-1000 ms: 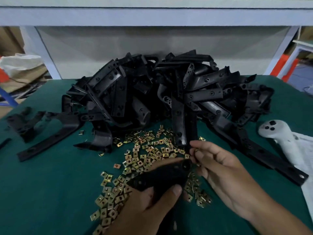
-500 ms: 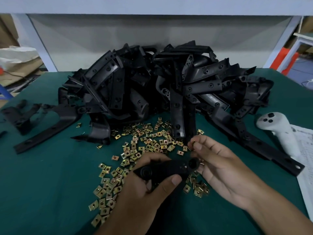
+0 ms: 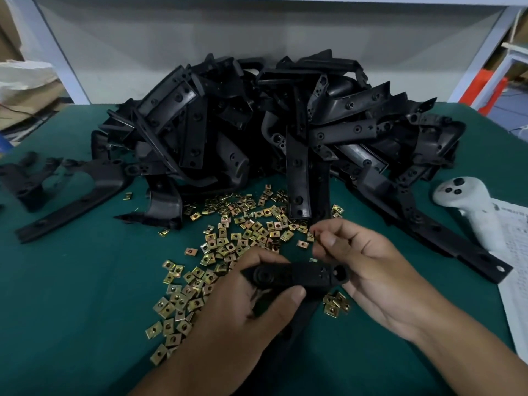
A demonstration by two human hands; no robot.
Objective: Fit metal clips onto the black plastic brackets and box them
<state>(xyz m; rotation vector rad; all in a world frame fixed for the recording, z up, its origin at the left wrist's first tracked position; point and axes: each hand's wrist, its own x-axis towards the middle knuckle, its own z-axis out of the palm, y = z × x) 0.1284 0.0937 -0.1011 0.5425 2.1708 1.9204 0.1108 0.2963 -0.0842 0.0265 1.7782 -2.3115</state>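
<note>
My left hand (image 3: 237, 315) grips a black plastic bracket (image 3: 308, 274) by its left end and holds it level above the green mat. My right hand (image 3: 371, 270) is just behind the bracket's right end, thumb and forefinger pinching a small metal clip (image 3: 314, 234) that is mostly hidden by the fingers. Several brass-coloured metal clips (image 3: 243, 232) lie scattered on the mat under and beyond both hands. A big heap of black brackets (image 3: 257, 132) fills the back of the table. No box is in view.
Two loose black brackets (image 3: 71, 201) lie at the far left. A white hand controller (image 3: 468, 207) rests on a printed sheet (image 3: 514, 252) at the right edge. The green mat (image 3: 71, 295) covers the table; a white frame and wall stand behind.
My left hand has raised the bracket and turned it level. My right hand lifted from the clip scatter with a clip and came up to the bracket's right end.
</note>
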